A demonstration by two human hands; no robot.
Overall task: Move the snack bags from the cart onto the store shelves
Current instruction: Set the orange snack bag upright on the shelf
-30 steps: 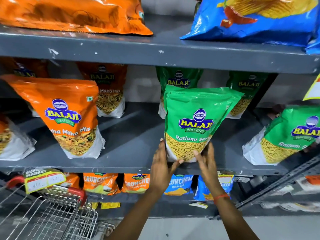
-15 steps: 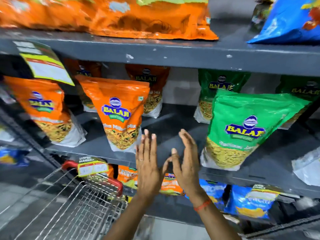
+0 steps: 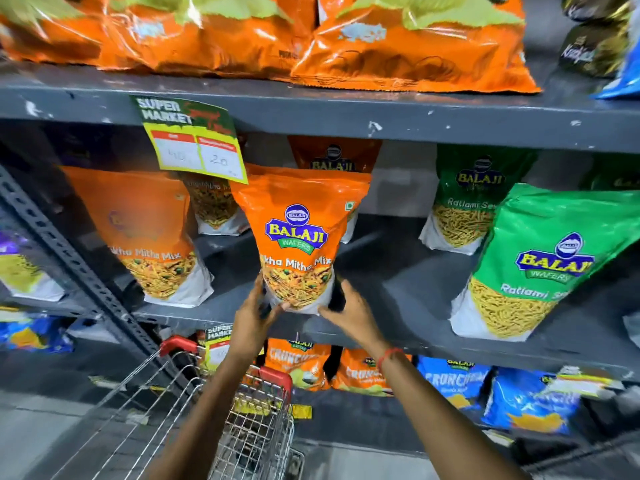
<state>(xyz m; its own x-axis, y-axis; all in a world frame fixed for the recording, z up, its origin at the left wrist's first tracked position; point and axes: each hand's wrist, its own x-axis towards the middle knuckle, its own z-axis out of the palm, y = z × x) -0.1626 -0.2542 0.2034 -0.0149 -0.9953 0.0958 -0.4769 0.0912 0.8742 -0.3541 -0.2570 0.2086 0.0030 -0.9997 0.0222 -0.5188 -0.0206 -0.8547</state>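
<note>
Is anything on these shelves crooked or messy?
Yes. The green bag at the right leans sideways, and the price sign hangs crooked from the upper shelf edge. Nothing looks spilled.

An orange Balaji Wafers pouch [image 3: 298,237], labelled Mitha Mix with a picture of the snack along its white base, stands upright at the near edge of the grey middle shelf [image 3: 398,292], front facing out. The left hand [image 3: 254,315] and right hand [image 3: 349,311] cup its bottom corners from either side. A matching orange pouch [image 3: 149,233] stands to its left, a green Ratlami Sev pouch [image 3: 533,261] to its right, and further pouches stand upright at the far back.
</note>
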